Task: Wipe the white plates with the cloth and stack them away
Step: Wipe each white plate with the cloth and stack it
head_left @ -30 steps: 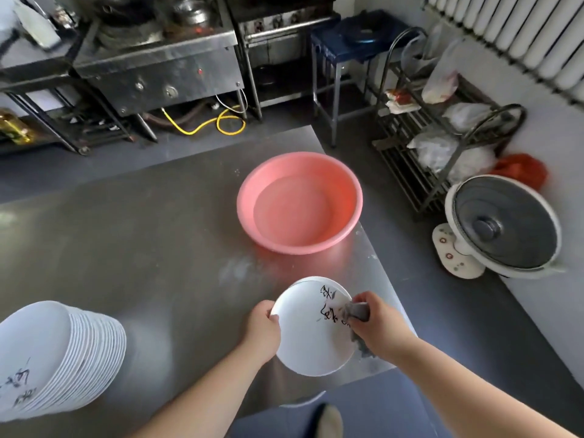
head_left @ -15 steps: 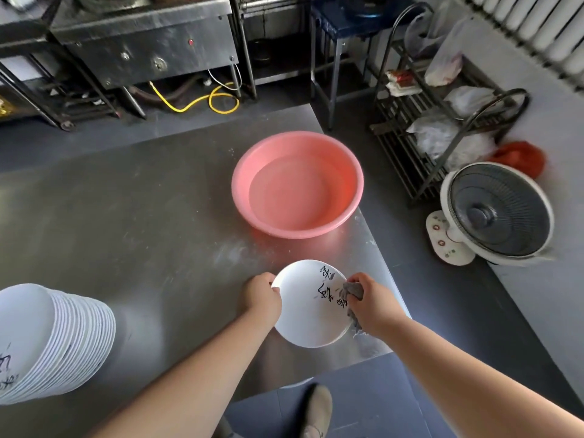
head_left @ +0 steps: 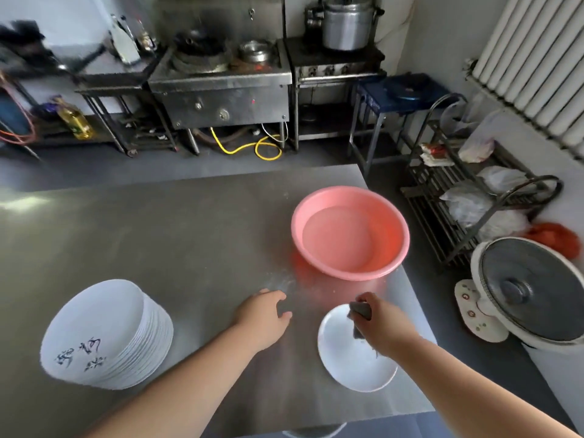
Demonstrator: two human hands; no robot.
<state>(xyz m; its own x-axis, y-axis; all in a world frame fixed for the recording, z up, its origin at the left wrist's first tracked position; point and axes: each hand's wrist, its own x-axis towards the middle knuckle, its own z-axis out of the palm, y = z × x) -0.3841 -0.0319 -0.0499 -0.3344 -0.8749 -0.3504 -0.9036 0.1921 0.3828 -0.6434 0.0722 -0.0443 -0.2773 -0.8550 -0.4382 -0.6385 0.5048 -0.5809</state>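
Left hand has released the plate, fingers relaxed; right hand grips cloth near table edge.

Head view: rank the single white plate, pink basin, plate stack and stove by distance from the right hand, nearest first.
From the right hand, which grips the cloth:
1. Single white plate, right at the hand, under the cloth.
2. Pink basin, just beyond on the table.
3. Plate stack, far left of the table.
4. Stove, across the floor at the back.
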